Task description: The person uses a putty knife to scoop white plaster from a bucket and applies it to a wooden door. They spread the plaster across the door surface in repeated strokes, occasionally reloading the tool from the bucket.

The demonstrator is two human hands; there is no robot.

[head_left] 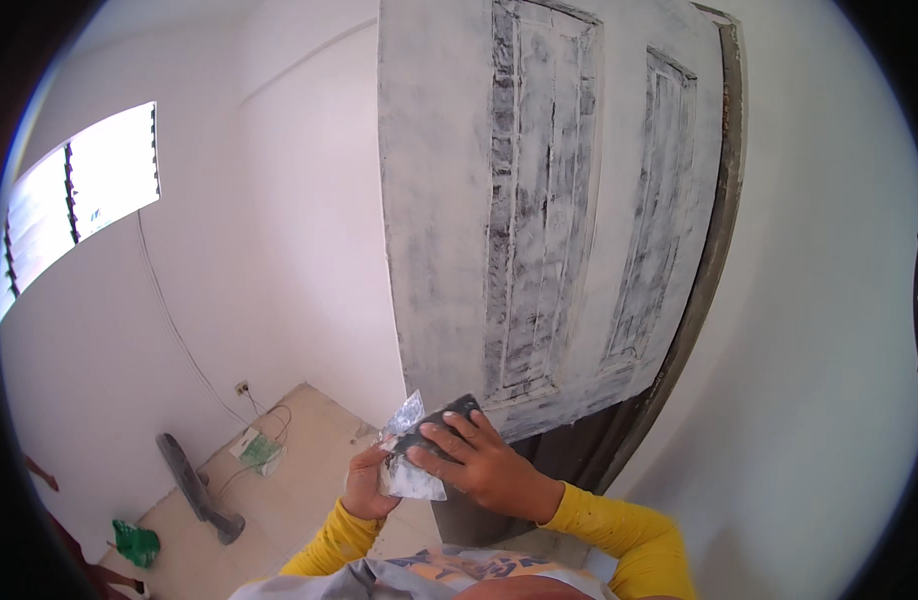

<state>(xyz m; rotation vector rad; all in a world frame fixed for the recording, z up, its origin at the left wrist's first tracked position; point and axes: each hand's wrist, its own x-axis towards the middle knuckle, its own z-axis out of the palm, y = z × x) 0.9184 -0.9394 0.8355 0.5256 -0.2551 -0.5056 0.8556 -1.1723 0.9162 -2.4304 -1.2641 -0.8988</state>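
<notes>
My left hand [367, 482] is closed on the edge of a thin, shiny metal plate [419, 486] smeared with white paste. My right hand [494, 470] grips a dark, flat, rectangular block [461, 408], its fingers bent across the top face. The block lies over the middle of the plate, so part of the plate is hidden, and I cannot tell the block's exact kind. Both hands are held together in front of my body, just below the lower left corner of a panelled door [439, 250]. White filler coats the door in patches, with dark streaks showing in its recessed panels.
A dark wooden frame [714, 240] edges the door. On the tiled floor at left lie a long grey-black object [187, 488], a green plastic bag [136, 543] and a green-white packet [258, 452] among cables. A wall socket [242, 387] sits low. Another person's arm [41, 473] shows at far left.
</notes>
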